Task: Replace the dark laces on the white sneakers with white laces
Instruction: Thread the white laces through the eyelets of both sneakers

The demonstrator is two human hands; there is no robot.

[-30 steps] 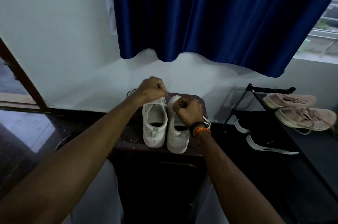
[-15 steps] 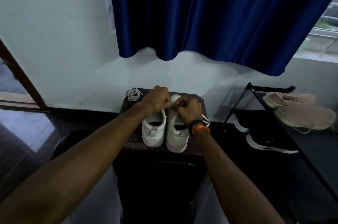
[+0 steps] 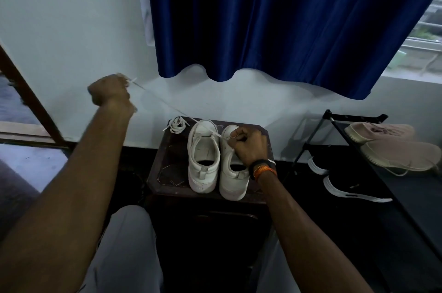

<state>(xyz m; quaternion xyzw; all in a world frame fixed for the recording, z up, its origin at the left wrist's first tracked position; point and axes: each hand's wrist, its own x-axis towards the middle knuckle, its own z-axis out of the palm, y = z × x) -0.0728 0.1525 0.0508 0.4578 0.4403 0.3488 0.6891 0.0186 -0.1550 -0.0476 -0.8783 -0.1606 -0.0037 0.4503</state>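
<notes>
Since a moment earlier my left hand (image 3: 111, 91) had swung up and away to the left, drawing a white lace (image 3: 167, 105) taut from the sneakers. Its grip was curled tight on the lace end. My right hand (image 3: 247, 146) stayed low on the right sneaker (image 3: 233, 173), fingers pinching the lace at the eyelets. The left sneaker (image 3: 203, 158) beside it on the desk (image 3: 167, 173) looked laced in white, though the dim view left that unsure. No dark laces showed, so threading the right shoe seemed the remainder. A coiled spare lace (image 3: 176, 124) lay behind. Farther right, a shoe rack (image 3: 358, 118) held pink shoes (image 3: 394, 146); nothing blocked me.
</notes>
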